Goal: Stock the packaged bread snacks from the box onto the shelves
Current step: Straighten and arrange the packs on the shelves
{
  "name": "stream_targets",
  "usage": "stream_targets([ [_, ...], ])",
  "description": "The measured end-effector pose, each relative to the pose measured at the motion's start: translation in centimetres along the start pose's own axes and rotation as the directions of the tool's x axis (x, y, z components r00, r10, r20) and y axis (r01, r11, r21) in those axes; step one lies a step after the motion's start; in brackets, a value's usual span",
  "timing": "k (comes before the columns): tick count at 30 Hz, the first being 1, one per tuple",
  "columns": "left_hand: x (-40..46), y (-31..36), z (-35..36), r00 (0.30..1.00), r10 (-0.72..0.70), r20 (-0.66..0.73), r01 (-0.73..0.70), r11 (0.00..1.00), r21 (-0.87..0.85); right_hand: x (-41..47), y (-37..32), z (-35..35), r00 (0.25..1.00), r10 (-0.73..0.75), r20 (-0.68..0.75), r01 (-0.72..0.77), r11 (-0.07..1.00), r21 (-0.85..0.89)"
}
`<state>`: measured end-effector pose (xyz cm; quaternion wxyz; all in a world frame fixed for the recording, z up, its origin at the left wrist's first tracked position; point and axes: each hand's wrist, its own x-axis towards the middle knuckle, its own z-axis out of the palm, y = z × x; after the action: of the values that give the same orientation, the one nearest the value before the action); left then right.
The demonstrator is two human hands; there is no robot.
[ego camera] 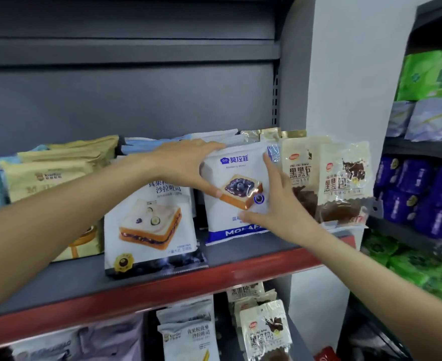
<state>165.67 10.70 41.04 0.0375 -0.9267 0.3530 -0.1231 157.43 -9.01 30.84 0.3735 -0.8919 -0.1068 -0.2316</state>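
A white and blue blueberry toast packet (237, 168) stands upright on the grey shelf with the red front edge (162, 287). My left hand (186, 165) grips its top left corner, fingers over the top and thumb on the front. My right hand (280, 204) presses against its right side and lower front, fingers spread. Left of it stands a white sandwich bread packet (149, 230). To the right are two cream and brown bread packets (342, 183). The box is out of view.
Yellow and pale blue packets (50, 168) fill the shelf's left side. A lower shelf holds more bread packets (188, 332). A neighbouring rack at the right carries purple packs (423, 194) and green packs (431, 74). A white pillar (345, 74) divides the racks.
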Motion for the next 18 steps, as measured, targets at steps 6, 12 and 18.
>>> stream_targets([
  [6, 0.1, -0.3, 0.6, 0.999, -0.001, -0.04, 0.001, 1.0, -0.006, 1.1, 0.7, 1.5, 0.997, -0.005, 0.076, -0.005, 0.992, 0.13],
  [12, -0.3, -0.2, 0.7, 0.999, -0.036, -0.041, 0.033, 0.998, -0.06, 1.2, 0.6, 2.0, 0.993, -0.033, 0.115, 0.028, 0.999, 0.046],
  [18, -0.3, 0.2, 0.5, 0.997, -0.073, -0.016, 0.072, 0.997, -0.041, 0.3, -1.0, -0.1, 0.981, -0.032, 0.189, 0.022, 0.998, 0.056],
])
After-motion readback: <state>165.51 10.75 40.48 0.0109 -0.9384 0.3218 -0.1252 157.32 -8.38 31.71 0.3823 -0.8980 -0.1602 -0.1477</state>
